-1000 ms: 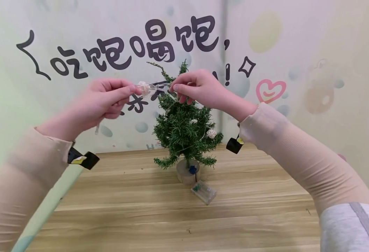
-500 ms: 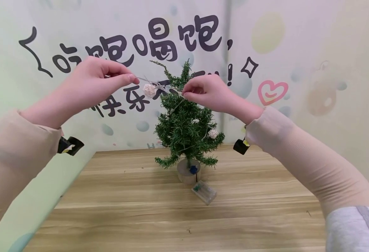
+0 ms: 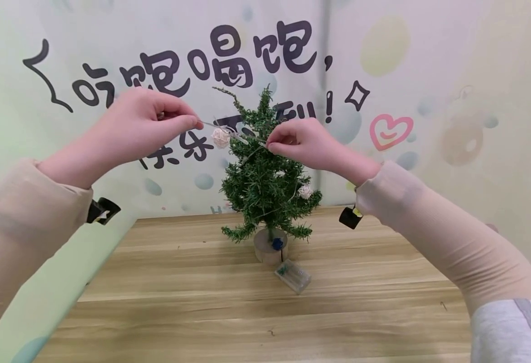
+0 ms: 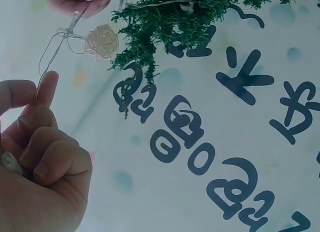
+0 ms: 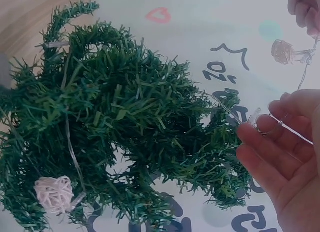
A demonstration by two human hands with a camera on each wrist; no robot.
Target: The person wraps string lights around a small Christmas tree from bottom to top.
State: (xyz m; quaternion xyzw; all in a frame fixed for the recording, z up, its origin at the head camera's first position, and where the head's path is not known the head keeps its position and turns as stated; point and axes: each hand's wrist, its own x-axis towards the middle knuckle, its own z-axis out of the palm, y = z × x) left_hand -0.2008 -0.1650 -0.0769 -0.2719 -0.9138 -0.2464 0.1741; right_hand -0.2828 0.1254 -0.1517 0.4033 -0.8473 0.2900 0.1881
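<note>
My left hand [image 3: 143, 128] pinches the thin clear wire [image 4: 47, 64] of a string of lights between thumb and forefinger. Its other fingers curl toward the palm, where a small pale bulb [image 4: 11, 162] shows in the left wrist view. Farther along that wire my right hand [image 3: 308, 143] pinches it in front of the upper part of a small artificial Christmas tree [image 3: 265, 186]. Between the hands a pale woven ball [image 3: 221, 136] hangs beside a tangled knot of wire [image 4: 65, 33]. A second woven ball [image 5: 55, 194] sits low in the branches, with wire running past it.
The tree stands on a round wooden base [image 3: 263, 249] on the wood-grain table [image 3: 179, 302]. In front lies a clear battery box [image 3: 292, 276], close to a small dark blue piece [image 3: 277, 244]. Behind is a printed wall [image 3: 383, 50] with black lettering.
My left hand has shifted from right beside the woven ball back along the wire, so the ball hangs farther from its fingertips. My right hand has moved right and down.
</note>
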